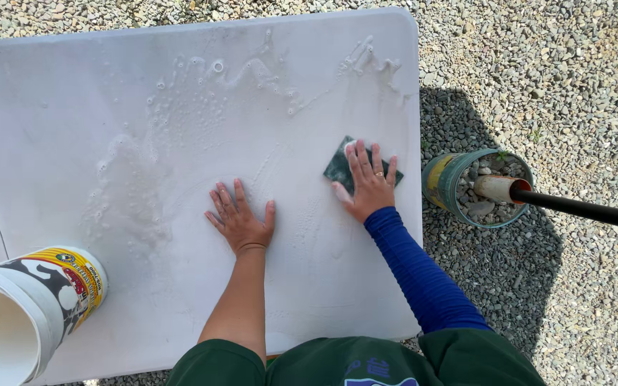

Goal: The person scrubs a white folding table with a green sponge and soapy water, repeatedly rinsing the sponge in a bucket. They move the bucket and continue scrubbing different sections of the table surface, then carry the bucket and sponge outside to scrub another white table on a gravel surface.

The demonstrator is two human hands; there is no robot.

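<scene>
2 hands work the soapy white bench (73,93): right hand (370,182) presses flat on the green scouring pad (337,169), left hand (239,219) rests open, bracing; overlapping strokes suit best.

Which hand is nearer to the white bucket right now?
Left. The left hand lies flat mid-table, to the right of the white bucket. The right hand is farther right, pressing the green sponge.

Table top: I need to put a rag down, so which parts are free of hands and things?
Free: the table stretch left of the soap suds, above the bucket, and the near edge between the arms. Crowded: the right side, with the right hand on the green sponge, left hand beside it.
</scene>
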